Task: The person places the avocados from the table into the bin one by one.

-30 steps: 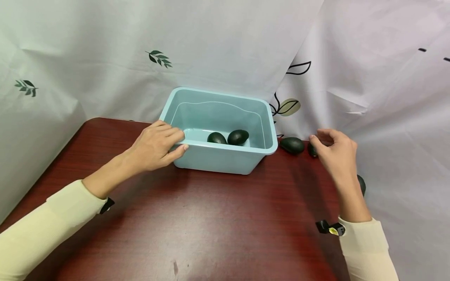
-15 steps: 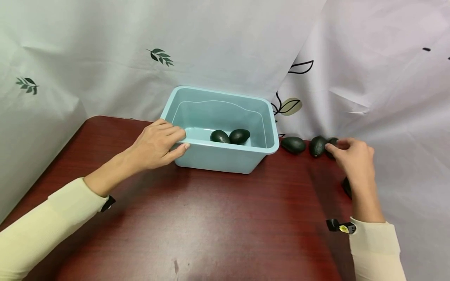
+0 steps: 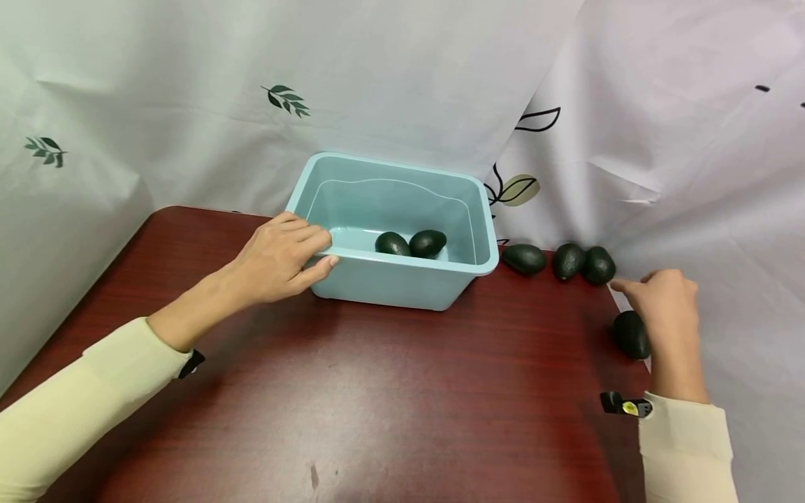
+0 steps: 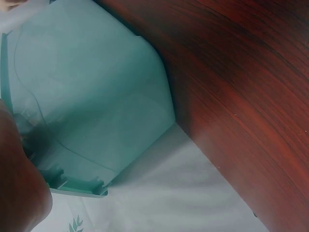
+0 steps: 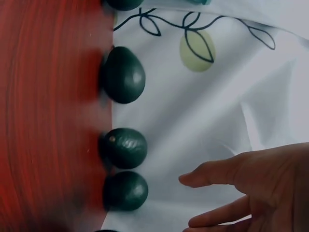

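My left hand [image 3: 279, 258] holds the near left rim of a light blue plastic bin [image 3: 383, 283], fingers over the edge and thumb outside. Two dark green avocados [image 3: 428, 244] lie on the bin's floor. My right hand [image 3: 669, 307] hovers over the table's right edge with nothing in it. In the right wrist view, its thumb and fingers [image 5: 219, 212] are spread apart. Just left of that hand lies a single avocado [image 3: 631, 335], partly overlapped by it. Three more avocados, such as the leftmost avocado [image 3: 525, 258], sit along the back edge, right of the bin.
The dark red wooden table [image 3: 377, 391] spans the foreground. A pale curtain [image 3: 402, 84] printed with leaves hangs behind it and along both sides. The bin stands close against the curtain at the back.
My right hand has moved right and toward me, past the avocados at the back, uncovering them and the one at the right edge. The left hand stays on the bin's rim.
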Available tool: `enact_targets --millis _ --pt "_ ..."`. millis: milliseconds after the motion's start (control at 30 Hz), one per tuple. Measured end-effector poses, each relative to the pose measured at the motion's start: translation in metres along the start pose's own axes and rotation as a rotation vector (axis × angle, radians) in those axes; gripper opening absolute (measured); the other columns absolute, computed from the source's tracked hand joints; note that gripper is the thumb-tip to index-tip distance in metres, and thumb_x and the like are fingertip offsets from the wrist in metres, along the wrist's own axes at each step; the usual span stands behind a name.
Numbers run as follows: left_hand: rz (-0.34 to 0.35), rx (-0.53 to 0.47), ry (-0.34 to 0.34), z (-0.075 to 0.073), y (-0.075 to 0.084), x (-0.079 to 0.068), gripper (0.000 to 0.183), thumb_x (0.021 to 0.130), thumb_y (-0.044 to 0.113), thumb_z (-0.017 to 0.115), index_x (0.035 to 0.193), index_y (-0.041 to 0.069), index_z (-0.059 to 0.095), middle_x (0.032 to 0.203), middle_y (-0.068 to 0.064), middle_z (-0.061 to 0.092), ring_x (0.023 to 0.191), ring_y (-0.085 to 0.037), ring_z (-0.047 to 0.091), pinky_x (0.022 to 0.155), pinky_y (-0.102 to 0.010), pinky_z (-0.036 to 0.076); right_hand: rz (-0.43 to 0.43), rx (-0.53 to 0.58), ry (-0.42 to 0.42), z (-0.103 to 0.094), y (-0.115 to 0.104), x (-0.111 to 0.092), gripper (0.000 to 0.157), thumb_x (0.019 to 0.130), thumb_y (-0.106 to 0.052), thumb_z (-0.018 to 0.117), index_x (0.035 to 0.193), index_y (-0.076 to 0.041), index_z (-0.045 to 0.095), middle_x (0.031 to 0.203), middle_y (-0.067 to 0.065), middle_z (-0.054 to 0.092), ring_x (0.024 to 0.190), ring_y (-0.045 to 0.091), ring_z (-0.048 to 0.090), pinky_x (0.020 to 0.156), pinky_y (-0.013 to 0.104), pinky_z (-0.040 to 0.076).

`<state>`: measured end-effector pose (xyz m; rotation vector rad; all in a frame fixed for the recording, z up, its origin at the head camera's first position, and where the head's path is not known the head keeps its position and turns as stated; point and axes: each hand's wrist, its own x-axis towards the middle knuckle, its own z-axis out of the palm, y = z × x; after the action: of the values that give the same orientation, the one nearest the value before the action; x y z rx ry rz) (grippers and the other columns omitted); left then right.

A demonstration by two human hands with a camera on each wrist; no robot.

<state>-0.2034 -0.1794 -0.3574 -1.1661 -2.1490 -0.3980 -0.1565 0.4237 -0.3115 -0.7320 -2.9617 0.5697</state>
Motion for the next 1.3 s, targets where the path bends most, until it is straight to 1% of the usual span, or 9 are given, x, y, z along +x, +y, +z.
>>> enact_targets --millis 100,233,467,667,767,900,1067,1167,1300 --pt "0.001 0.000 -0.001 0.000 0.000 0.000 0.047 0.118 0.044 0.040 0.085 0.011 0.046 0.070 0.001 0.037 0.063 -0.017 0.039 0.084 -0.046 0.052 0.008 -0.031 -0.010 0.000 0.007 0.002 0.061 0.101 -0.040 0.072 0.098 0.020 0.068 0.134 0.056 0.051 0.135 0.071 0.042 0.103 0.077 0.049" --pt "-0.003 -0.006 -0.004 -0.001 0.000 0.000 0.046 0.118 0.043 0.041 0.084 0.011 0.046 0.070 0.001 0.037 0.063 -0.017 0.039 0.085 -0.046 0.052 0.011 -0.080 -0.021 0.004 0.015 0.005 0.073 0.099 -0.035 0.074 0.121 0.033 0.059 0.140 0.062 0.044 0.136 0.076 0.039 0.113 0.078 0.044" --pt "-0.002 -0.001 0.002 0.000 0.000 0.000 0.045 0.117 0.041 0.043 0.084 0.011 0.045 0.070 0.001 0.036 0.063 -0.016 0.037 0.084 -0.046 0.052 -0.048 -0.127 0.040 0.014 0.030 0.006 0.065 0.094 -0.028 0.076 0.111 0.034 0.063 0.129 0.058 0.055 0.122 0.077 0.047 0.107 0.077 0.047" --pt "-0.001 -0.004 0.002 0.001 0.000 0.001 0.046 0.117 0.042 0.042 0.084 0.011 0.045 0.070 0.001 0.036 0.063 -0.017 0.037 0.085 -0.045 0.052 0.029 -0.142 -0.043 0.018 0.035 0.010 0.078 0.099 -0.036 0.072 0.127 0.035 0.055 0.143 0.058 0.047 0.135 0.076 0.042 0.109 0.076 0.048" --pt "-0.005 -0.004 -0.001 0.001 0.000 0.000 0.046 0.117 0.042 0.042 0.084 0.011 0.045 0.070 0.002 0.036 0.063 -0.016 0.037 0.085 -0.045 0.052 0.047 -0.156 -0.072 0.020 0.036 0.011 0.083 0.099 -0.039 0.071 0.131 0.035 0.052 0.144 0.057 0.046 0.136 0.076 0.041 0.109 0.075 0.050" --pt "-0.004 -0.006 0.004 0.001 0.000 0.000 0.046 0.118 0.043 0.041 0.084 0.011 0.046 0.070 0.001 0.036 0.063 -0.016 0.038 0.084 -0.045 0.052 0.027 -0.154 -0.066 0.023 0.037 0.012 0.078 0.095 -0.037 0.077 0.123 0.033 0.059 0.135 0.056 0.054 0.127 0.074 0.049 0.103 0.073 0.052" --pt "-0.002 -0.009 0.002 0.001 0.000 0.000 0.048 0.119 0.044 0.040 0.084 0.011 0.045 0.070 0.001 0.036 0.063 -0.016 0.037 0.084 -0.045 0.051 0.005 -0.140 -0.094 0.026 0.035 0.011 0.068 0.089 -0.033 0.087 0.111 0.028 0.066 0.114 0.049 0.064 0.111 0.067 0.059 0.096 0.070 0.056" --pt "-0.003 -0.004 0.001 0.001 0.001 0.001 0.047 0.118 0.043 0.041 0.084 0.011 0.045 0.070 0.001 0.036 0.063 -0.016 0.037 0.084 -0.045 0.051 0.005 -0.150 -0.146 0.028 0.030 0.012 0.055 0.086 -0.034 0.090 0.094 0.017 0.069 0.099 0.038 0.067 0.104 0.061 0.060 0.090 0.066 0.058" --pt "-0.004 -0.004 0.003 0.000 0.001 0.000 0.045 0.117 0.042 0.042 0.084 0.011 0.045 0.070 0.001 0.036 0.063 -0.017 0.037 0.084 -0.045 0.051 0.001 -0.151 -0.194 0.031 0.023 0.013 0.046 0.085 -0.035 0.091 0.077 0.001 0.064 0.087 0.026 0.065 0.098 0.053 0.061 0.083 0.060 0.059"
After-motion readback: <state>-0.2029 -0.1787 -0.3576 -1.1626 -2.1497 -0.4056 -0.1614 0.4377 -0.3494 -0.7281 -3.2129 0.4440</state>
